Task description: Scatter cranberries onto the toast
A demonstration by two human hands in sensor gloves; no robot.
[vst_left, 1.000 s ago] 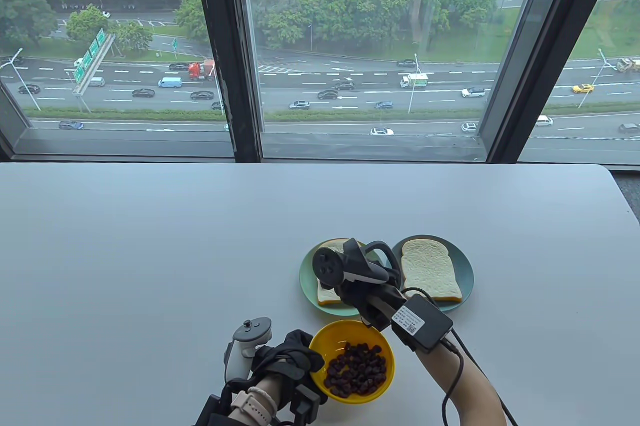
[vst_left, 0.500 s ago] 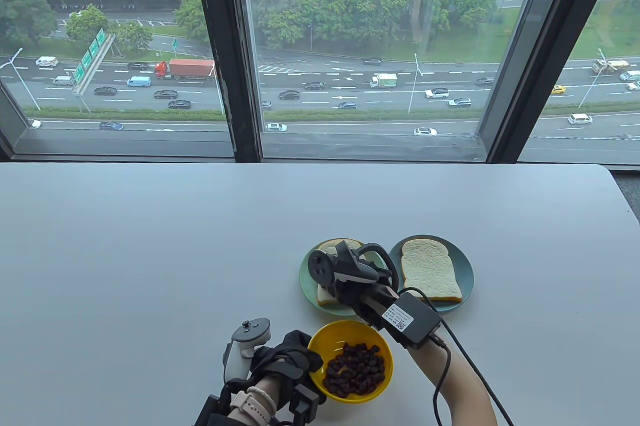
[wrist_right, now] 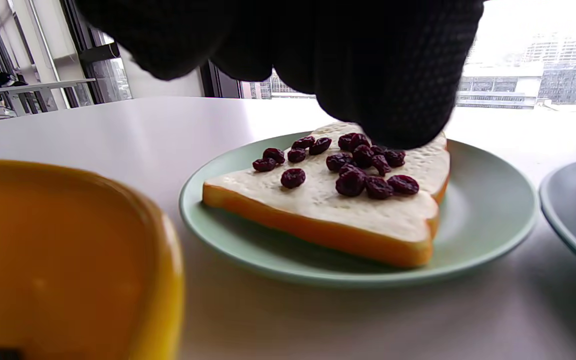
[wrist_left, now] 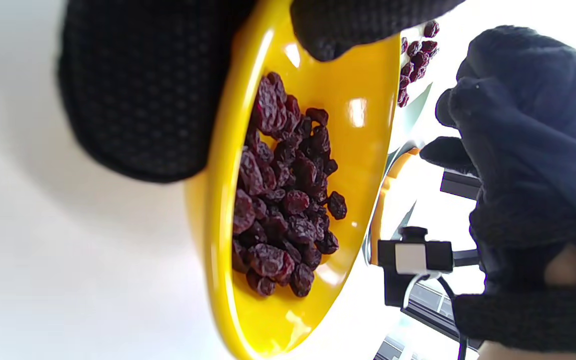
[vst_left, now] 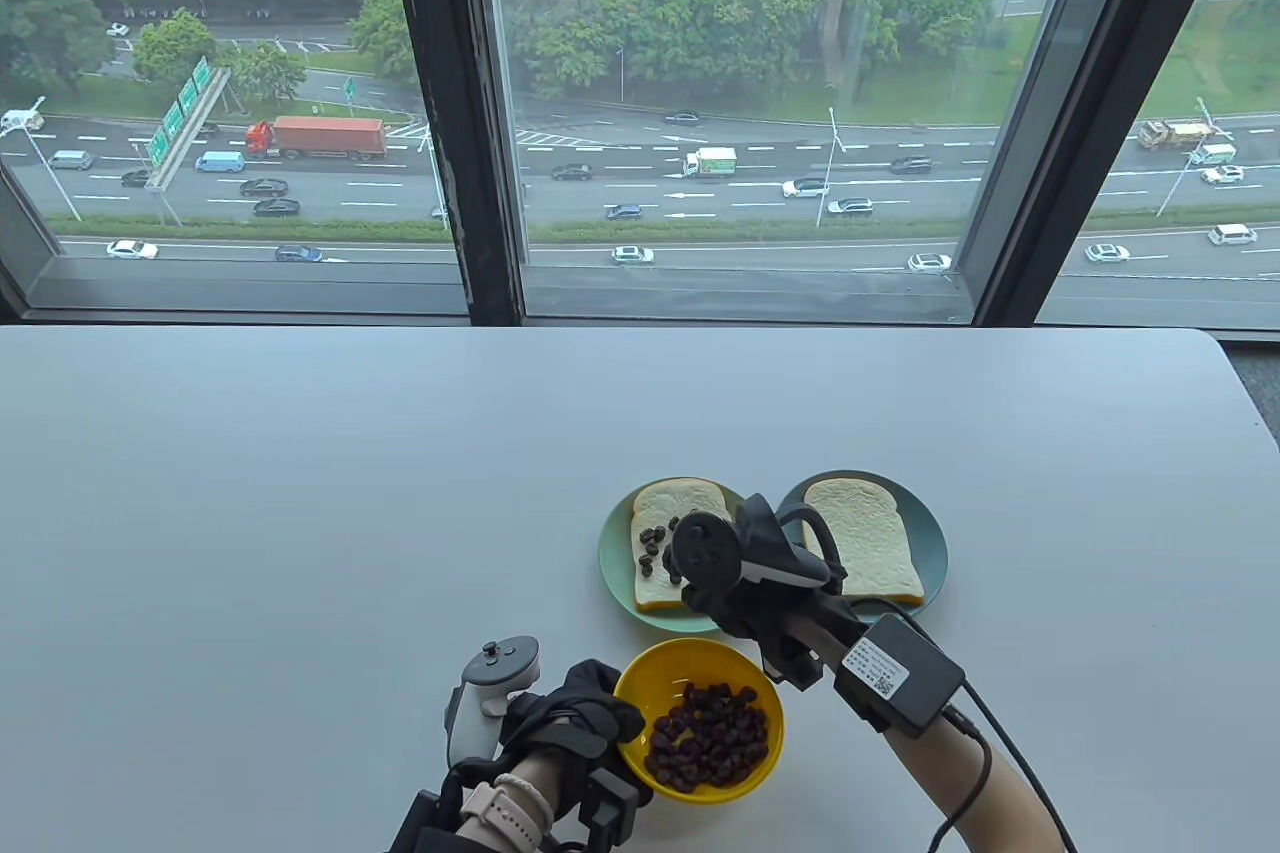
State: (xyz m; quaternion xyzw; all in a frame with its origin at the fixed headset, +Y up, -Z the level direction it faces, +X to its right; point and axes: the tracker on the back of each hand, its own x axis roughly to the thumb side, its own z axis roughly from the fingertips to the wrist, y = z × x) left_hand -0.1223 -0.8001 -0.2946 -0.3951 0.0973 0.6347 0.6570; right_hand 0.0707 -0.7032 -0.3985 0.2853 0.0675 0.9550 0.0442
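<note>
A yellow bowl of dried cranberries stands at the table's near edge. My left hand grips its left rim, with fingers over the edge. Behind the bowl, a toast slice on a green plate carries several cranberries, also shown in the right wrist view. My right hand hovers at that plate's near right side. Its fingers are loosely curled just over the toast, with nothing seen in them.
A second plain toast slice lies on a blue-green plate just right of the first. A cable runs from my right wrist toward the near edge. The window stands beyond the table's far edge.
My right hand has drawn back to the right off the left toast, uncovering cranberries that lie on it. The left hand and the bowl have not moved.
</note>
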